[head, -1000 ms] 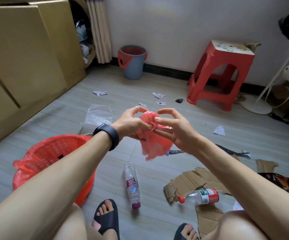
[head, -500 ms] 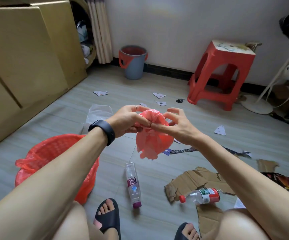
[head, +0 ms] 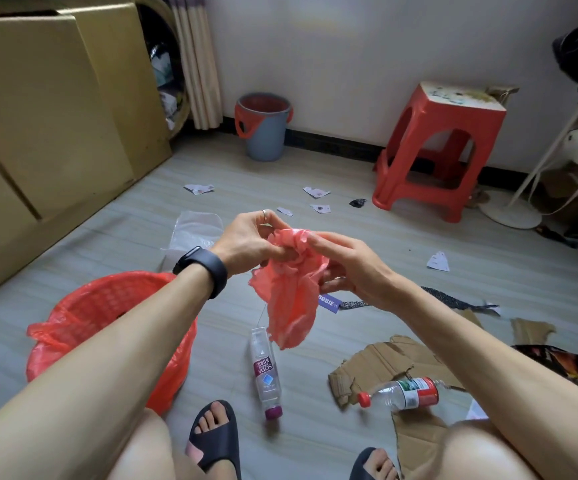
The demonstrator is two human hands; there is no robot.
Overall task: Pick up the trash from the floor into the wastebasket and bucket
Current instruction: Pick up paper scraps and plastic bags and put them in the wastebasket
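Observation:
I hold a crumpled red plastic bag (head: 289, 299) in front of me above the floor. My left hand (head: 249, 242) pinches its bunched top from the left, and my right hand (head: 348, 268) grips it from the right with fingers over the top. The bag's lower part hangs loose. A red wastebasket (head: 83, 317) lined with a red bag stands at the lower left, partly behind my left forearm. A grey bucket (head: 263, 128) with a red handle stands against the far wall.
On the floor lie a clear soda bottle (head: 265, 370), a red-capped bottle (head: 401, 393), torn cardboard (head: 377, 365), paper scraps (head: 317, 192), a clear plastic sheet (head: 195, 228) and a patterned strip (head: 446, 299). A red stool (head: 436, 147) stands at the right, big cardboard boxes (head: 45, 116) along the left.
My hands have kept working the top of the red bag, and my right fingers have moved over its bunched top. The bag hangs a little lower and longer.

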